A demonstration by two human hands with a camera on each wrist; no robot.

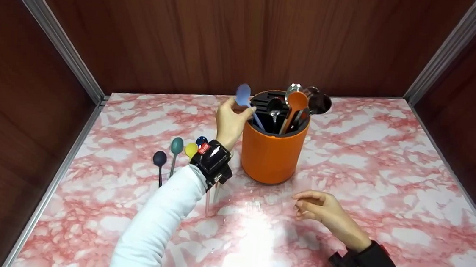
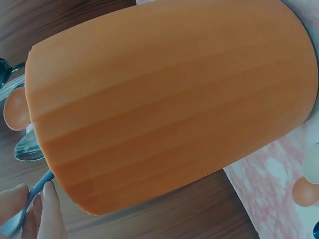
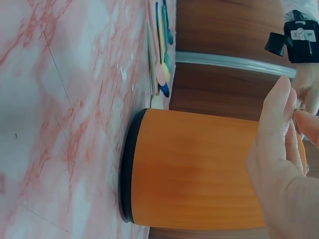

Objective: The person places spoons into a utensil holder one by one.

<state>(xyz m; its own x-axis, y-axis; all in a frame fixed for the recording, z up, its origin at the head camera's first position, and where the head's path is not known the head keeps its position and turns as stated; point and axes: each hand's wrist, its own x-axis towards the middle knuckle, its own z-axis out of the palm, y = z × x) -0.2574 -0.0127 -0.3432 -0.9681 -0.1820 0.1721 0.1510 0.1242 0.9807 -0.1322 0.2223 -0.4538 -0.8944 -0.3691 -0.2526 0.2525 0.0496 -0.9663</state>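
My left hand [image 1: 231, 122] pinches a blue spoon [image 1: 243, 94] by its handle at the left rim of an orange utensil holder [image 1: 272, 159]. The spoon's bowl points up, and its handle reaches down into the holder's black slotted top. In the left wrist view, thumb and fingers [image 2: 50, 211] close on the blue handle [image 2: 41, 183] beside the rim. An orange spoon [image 1: 298, 101], a black ladle-like utensil [image 1: 320, 104] and shiny metal spoons stand in the holder. My right hand [image 1: 321, 208] hovers right of the holder, fingers loosely bent, holding nothing.
Left of the holder several spoons lie on the pink marbled tabletop [image 1: 126, 150]: a dark one [image 1: 160, 159], a teal one [image 1: 177, 145], a yellow one [image 1: 191, 149] and others partly hidden under my left wrist. Brown wood-look panels [image 1: 212, 34] enclose the back and sides.
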